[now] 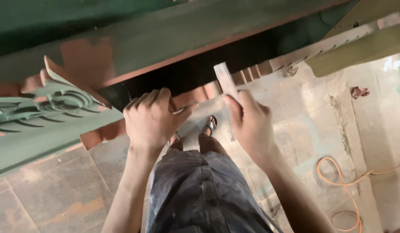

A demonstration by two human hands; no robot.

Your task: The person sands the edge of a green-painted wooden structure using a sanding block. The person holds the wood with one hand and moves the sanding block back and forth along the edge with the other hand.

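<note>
Gripping the notched moulding (200, 92) — left hand (150, 118); right hand (249, 123) pinching sandpaper (226, 80).

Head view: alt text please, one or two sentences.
Looking down, the left hand grips the notched reddish edge of a green carved wooden piece, while the right hand holds a small flat strip against it. Below are dark shorts, sandalled feet and an orange cable on a stone floor.

A long green-painted carved wooden beam (135, 47) runs from lower left to upper right of the frame, its notched reddish-brown lower edge bare of green — while a small pale folded strip of sandpaper (226, 80) stands tilted at centre, just below that edge.
</note>
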